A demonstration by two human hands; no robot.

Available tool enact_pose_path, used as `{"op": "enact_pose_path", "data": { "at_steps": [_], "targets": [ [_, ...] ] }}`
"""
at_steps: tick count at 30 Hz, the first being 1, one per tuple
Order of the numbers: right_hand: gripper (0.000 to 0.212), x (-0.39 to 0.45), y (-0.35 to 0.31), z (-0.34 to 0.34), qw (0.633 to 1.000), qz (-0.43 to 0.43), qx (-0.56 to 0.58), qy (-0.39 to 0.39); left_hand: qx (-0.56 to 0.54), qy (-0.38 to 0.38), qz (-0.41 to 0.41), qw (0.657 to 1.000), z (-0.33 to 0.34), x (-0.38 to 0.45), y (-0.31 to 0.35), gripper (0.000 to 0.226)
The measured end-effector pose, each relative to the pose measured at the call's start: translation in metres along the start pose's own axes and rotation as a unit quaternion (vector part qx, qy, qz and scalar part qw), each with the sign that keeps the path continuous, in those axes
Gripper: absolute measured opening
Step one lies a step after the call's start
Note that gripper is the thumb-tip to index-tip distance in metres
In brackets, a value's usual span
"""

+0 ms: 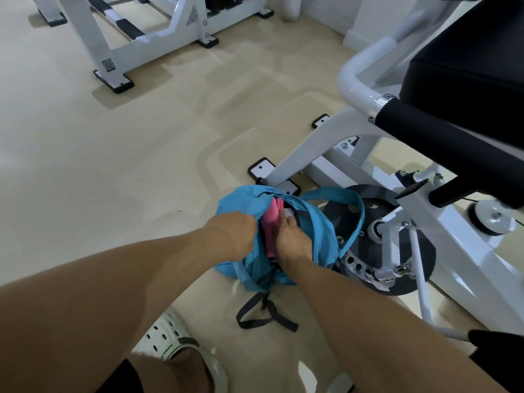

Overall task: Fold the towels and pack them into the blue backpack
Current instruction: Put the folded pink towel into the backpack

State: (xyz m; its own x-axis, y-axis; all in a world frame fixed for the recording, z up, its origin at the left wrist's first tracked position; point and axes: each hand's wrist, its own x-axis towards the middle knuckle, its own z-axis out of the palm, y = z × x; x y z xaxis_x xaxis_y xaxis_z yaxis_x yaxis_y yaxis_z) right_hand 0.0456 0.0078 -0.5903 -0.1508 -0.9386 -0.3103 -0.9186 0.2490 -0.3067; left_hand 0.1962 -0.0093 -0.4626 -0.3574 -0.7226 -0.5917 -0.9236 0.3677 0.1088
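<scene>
The blue backpack lies on the beige floor below centre, its top opening spread apart. A folded pink towel sticks out of that opening, partly inside the bag. My left hand grips the left edge of the opening and holds it apart. My right hand presses against the right side of the pink towel inside the opening, fingers curled on it. A small white piece shows just above my right fingers. The bag's inside is mostly hidden by my hands.
A white exercise machine with a dark weight disc and black padded seat stands right against the backpack. Another white frame stands at the back left. Black backpack straps trail on the floor. My white shoe is below.
</scene>
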Motion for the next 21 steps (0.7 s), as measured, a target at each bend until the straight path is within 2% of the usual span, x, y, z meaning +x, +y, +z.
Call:
{"op": "enact_pose_path", "data": {
  "at_steps": [5,10,12,15,19,21],
  "targets": [
    [0.069,0.007,0.005,0.006,0.999,0.025,-0.016,-0.031,-0.001,-0.038,-0.016,0.999,0.007,0.0,-0.007,0.043],
    [0.073,0.013,0.007,-0.001,0.996,0.039,0.006,-0.083,0.003,-0.054,0.001,0.999,-0.001,0.001,-0.009,0.042],
    [0.065,0.012,0.01,-0.01,0.997,0.035,0.011,-0.074,0.001,-0.043,0.015,0.999,-0.008,0.0,-0.007,0.04],
    [0.038,0.008,0.013,-0.031,0.998,0.022,0.029,-0.049,-0.022,-0.005,0.027,0.999,-0.019,-0.001,-0.001,0.038],
    [0.026,-0.001,0.016,-0.064,1.0,0.008,0.012,-0.015,-0.047,0.02,0.033,0.998,-0.033,-0.008,0.008,0.024],
    [0.025,-0.008,0.017,-0.081,1.0,-0.009,-0.004,-0.004,-0.067,0.028,0.038,0.997,-0.04,-0.012,0.013,0.032]
  ]
}}
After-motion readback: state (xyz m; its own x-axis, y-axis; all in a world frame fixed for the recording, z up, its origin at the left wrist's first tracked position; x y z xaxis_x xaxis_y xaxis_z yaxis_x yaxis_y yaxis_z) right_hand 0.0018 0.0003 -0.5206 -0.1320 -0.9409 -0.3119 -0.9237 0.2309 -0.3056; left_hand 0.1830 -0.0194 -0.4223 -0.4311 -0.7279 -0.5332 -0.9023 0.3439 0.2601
